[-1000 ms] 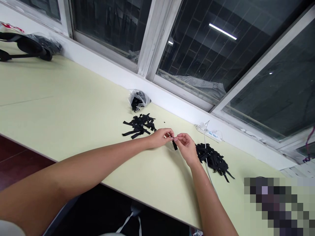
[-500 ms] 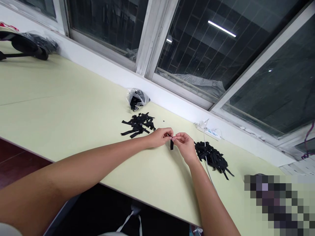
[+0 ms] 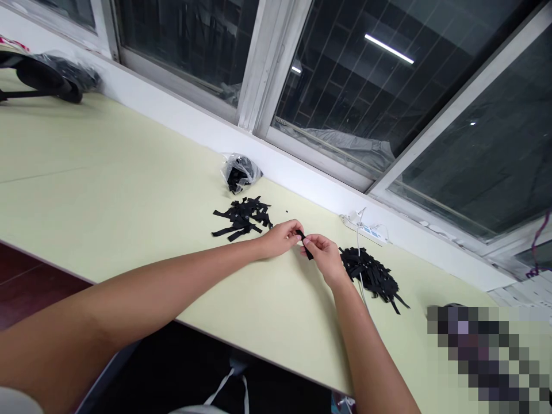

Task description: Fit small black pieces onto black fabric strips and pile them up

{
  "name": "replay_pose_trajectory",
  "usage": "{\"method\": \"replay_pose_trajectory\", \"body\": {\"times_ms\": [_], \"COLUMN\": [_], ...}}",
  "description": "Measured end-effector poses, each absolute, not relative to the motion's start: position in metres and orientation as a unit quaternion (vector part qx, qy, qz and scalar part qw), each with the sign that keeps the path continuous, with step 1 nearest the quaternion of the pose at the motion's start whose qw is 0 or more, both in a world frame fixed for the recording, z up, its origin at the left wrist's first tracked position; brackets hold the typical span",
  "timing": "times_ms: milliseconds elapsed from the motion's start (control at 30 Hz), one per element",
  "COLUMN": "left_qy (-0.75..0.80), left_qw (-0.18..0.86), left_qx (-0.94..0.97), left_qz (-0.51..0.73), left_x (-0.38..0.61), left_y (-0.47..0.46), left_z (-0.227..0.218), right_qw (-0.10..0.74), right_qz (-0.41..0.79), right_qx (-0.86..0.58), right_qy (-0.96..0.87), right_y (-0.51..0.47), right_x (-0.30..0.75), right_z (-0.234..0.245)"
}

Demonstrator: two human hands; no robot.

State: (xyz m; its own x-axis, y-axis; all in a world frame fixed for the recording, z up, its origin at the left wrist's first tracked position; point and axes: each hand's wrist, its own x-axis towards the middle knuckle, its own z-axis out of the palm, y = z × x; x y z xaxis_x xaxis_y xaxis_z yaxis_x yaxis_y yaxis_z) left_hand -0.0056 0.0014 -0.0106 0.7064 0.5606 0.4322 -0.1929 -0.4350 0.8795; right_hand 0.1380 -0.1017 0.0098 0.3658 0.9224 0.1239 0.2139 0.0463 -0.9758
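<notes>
Between my two hands is a short black fabric strip (image 3: 309, 253), slanting down to the right above the pale table. My left hand (image 3: 282, 237) pinches its upper end with thumb and fingertips. My right hand (image 3: 324, 256) grips it lower down, thumb on top, and the strip's lower end sticks out below. To the left of my left hand lies a loose pile of black strips (image 3: 242, 219), some with small round fittings. Beyond my right wrist lies a denser pile of black strips (image 3: 374, 275).
Behind the left pile stands a clear plastic bag (image 3: 242, 169) of black pieces. A white power strip (image 3: 371, 233) lies by the wall, its cable (image 3: 361, 282) running past the right pile. A black object (image 3: 43, 80) and dark plastic bag (image 3: 80, 75) are at far left.
The strip hung straight down from my fingertips before; now it slants between both hands, its flat face showing. My right thumb has moved onto it. The piles have not changed.
</notes>
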Motion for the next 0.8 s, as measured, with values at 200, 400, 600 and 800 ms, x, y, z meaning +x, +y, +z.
{"method": "replay_pose_trajectory", "body": {"times_ms": [200,400,600,800], "left_qy": [0.183,0.245,0.307,0.292], "left_qw": [0.432,0.286,0.192,0.092], "left_qx": [0.801,0.837,0.859,0.927], "left_qz": [0.372,0.396,0.362,0.217], "left_x": [-0.016,-0.036,-0.053,-0.051], "left_y": [0.014,0.042,0.068,0.060], "left_z": [0.002,0.019,0.019,0.006], "right_qw": [0.512,0.364,0.252,0.298], "right_qz": [0.043,-0.069,-0.122,-0.215], "right_qx": [-0.786,-0.913,-0.949,-0.891], "right_qy": [-0.344,-0.172,-0.145,-0.267], "right_y": [-0.124,-0.150,-0.153,-0.136], "right_x": [0.211,0.266,0.266,0.223], "right_z": [0.022,0.023,0.009,0.014]}}
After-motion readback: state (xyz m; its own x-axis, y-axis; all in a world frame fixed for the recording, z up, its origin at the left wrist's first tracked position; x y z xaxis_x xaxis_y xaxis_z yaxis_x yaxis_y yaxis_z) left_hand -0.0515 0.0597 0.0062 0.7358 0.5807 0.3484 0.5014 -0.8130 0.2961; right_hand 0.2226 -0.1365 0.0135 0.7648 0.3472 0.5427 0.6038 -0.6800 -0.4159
